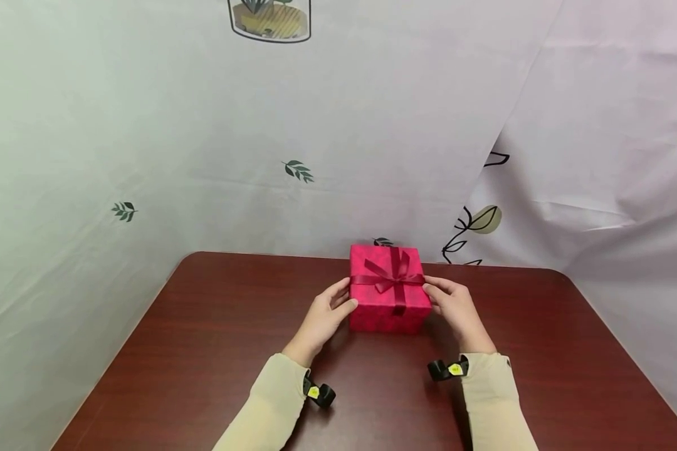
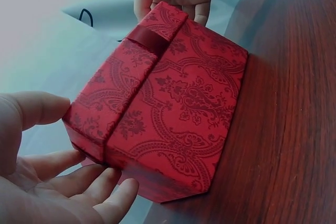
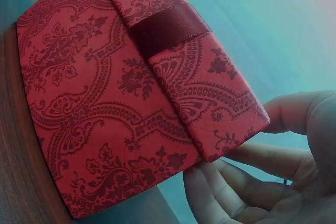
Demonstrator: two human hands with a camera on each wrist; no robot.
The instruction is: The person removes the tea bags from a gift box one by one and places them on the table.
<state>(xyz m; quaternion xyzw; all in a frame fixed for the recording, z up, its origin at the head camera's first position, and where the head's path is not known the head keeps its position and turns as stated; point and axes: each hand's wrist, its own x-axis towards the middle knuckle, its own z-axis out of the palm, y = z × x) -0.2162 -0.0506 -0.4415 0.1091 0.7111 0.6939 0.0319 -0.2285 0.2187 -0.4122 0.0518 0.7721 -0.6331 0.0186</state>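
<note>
A red patterned gift box (image 1: 386, 321) stands on the table, its lid (image 1: 371, 258) seated on top. Dark red ribbon crosses the lid and ends in a bow (image 1: 396, 279). At the lid's left side, my left hand (image 1: 321, 319) grips the edge; the left wrist view has the thumb at a front corner and the fingertips under the rim (image 2: 86, 135). Opposite it, my right hand (image 1: 457, 312) holds the lid's right side, with thumb at the near corner and fingers along the lower rim (image 3: 223, 129). The box's inside is hidden.
The dark brown wooden table (image 1: 231, 326) has rounded far corners. Behind it hangs a pale curtain (image 1: 203, 125) with leaf prints, close to the table's far edge. Each wrist wears a black strap-on camera (image 1: 320, 394) over a cream sleeve (image 1: 271, 401).
</note>
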